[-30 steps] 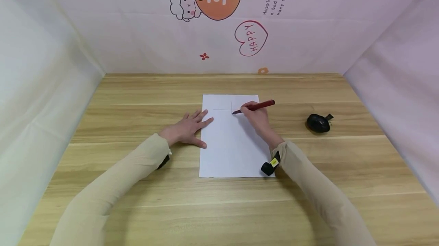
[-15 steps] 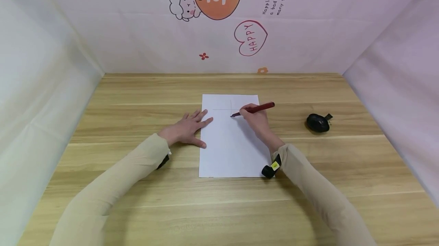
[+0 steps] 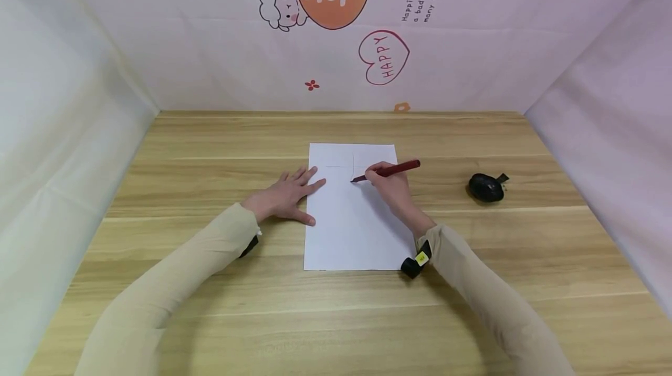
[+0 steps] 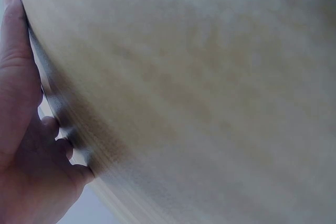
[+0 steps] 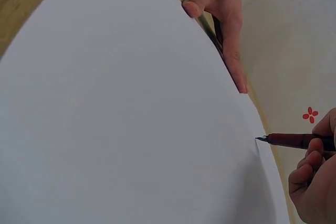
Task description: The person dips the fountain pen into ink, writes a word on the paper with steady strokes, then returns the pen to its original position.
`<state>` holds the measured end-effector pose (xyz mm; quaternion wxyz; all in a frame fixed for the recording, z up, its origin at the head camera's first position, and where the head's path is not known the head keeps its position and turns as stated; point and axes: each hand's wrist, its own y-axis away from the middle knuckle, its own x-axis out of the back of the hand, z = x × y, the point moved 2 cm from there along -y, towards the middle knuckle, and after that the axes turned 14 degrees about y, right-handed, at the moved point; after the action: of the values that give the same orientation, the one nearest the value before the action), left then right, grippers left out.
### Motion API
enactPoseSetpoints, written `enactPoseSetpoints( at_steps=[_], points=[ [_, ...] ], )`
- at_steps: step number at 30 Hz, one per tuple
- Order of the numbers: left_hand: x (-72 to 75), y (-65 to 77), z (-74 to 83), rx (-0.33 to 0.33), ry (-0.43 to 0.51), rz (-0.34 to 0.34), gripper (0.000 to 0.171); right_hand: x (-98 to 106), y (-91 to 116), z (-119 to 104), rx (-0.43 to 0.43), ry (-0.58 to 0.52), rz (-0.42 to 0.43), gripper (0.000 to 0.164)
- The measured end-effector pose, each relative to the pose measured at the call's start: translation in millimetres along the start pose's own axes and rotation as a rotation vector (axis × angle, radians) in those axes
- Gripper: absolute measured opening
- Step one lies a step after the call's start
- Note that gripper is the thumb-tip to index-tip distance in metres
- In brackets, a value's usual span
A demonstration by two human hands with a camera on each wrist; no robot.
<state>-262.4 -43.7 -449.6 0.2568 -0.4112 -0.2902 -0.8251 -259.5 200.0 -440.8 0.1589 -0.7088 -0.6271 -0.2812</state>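
A white sheet of paper (image 3: pixel 341 230) lies on the wooden table, with a thin horizontal line and a vertical line crossing it near its top. My right hand (image 3: pixel 391 186) grips a dark red fountain pen (image 3: pixel 399 168), its nib touching the paper at the lower end of the vertical line. In the right wrist view the metal nib of the pen (image 5: pixel 291 140) shows against the sheet. My left hand (image 3: pixel 286 196) lies flat with fingers spread, the fingertips and thumb resting on the paper's left edge.
A small black object (image 3: pixel 485 188) with a tab lies on the wooden table (image 3: pixel 210 306), right of the paper. White printed cloth (image 3: pixel 236 61) stands behind the table, and plain cloth hangs at both sides. Black wrist cameras sit at both cuffs.
The pen in my right hand has moved down and slightly left, and the vertical line has grown longer, curving a little left at its lower end. My left hand has stayed put.
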Motion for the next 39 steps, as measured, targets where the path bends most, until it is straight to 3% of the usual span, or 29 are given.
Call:
enactPoseSetpoints(
  at_steps=[39],
  points=[
    [1.2,-2.0,0.5,0.041,-0.002,-0.025,0.098,-6,20,4,0.048,0.033,-0.038,0.02]
  ],
)
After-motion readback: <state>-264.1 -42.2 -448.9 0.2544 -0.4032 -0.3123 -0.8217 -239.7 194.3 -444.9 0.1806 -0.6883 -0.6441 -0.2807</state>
